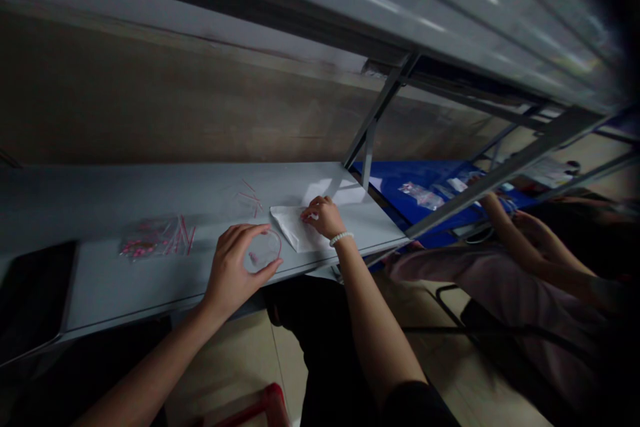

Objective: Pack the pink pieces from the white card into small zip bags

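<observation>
My left hand point(233, 265) curves in a C shape over the near edge of the table. Between its thumb and fingers it holds a thin pinkish loop point(281, 244), which looks like a slim ring or band. The tabletop shows through the loop's middle. To the right, my right hand point(324, 216), with a beaded bracelet point(341, 237) at the wrist, hovers over or rests on a white sheet point(290, 228). Its fingertips are pinched together; whatever they hold is too small to name.
On the grey table point(110, 293) lie a clear bag of pink pieces point(150, 239), several thin pink sticks point(251, 197) and a dark flat device point(37, 293). A metal frame point(383, 110) rises at the table's right end. Beyond it, another person's arm point(515, 237) reaches over a blue table point(415, 213).
</observation>
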Available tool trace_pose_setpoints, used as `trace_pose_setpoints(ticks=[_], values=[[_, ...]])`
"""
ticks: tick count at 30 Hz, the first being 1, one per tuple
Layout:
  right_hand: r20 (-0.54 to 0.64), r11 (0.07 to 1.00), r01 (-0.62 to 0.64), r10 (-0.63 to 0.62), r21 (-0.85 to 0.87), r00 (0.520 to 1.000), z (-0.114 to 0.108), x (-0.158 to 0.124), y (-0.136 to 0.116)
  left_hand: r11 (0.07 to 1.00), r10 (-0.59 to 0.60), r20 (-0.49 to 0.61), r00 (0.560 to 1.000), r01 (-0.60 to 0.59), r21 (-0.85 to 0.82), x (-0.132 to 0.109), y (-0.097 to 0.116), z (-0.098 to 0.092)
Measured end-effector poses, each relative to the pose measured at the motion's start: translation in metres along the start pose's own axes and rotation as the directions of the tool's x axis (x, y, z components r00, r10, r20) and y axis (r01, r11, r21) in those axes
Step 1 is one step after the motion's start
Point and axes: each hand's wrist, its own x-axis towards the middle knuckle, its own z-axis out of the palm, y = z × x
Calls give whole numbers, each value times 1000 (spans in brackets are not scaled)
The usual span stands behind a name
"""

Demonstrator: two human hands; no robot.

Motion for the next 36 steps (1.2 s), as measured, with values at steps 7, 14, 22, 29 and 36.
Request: trace_pose_setpoints(ticks=[7, 14, 22, 29, 36], values=[[-5, 998, 22, -22, 53, 1000, 3, 3, 5, 1000, 5, -2, 1000, -5, -9, 0, 0, 1], [-115, 983, 74, -56, 166, 992, -2, -1, 1, 1000, 3, 2, 1000, -3, -14, 0, -1, 0], [-226, 836, 70, 65, 544, 972, -12, -23, -16, 1000, -7, 21, 1000, 6, 11, -1, -6, 5], [-242, 675, 184, -9, 715, 970, -42, -37, -69, 1000, -13, 42, 999, 12, 12, -3, -3, 7], [-242, 690, 337, -235, 640, 941, -72, -51, -108, 1000, 2, 3, 1000, -2, 2, -2, 3, 6]])
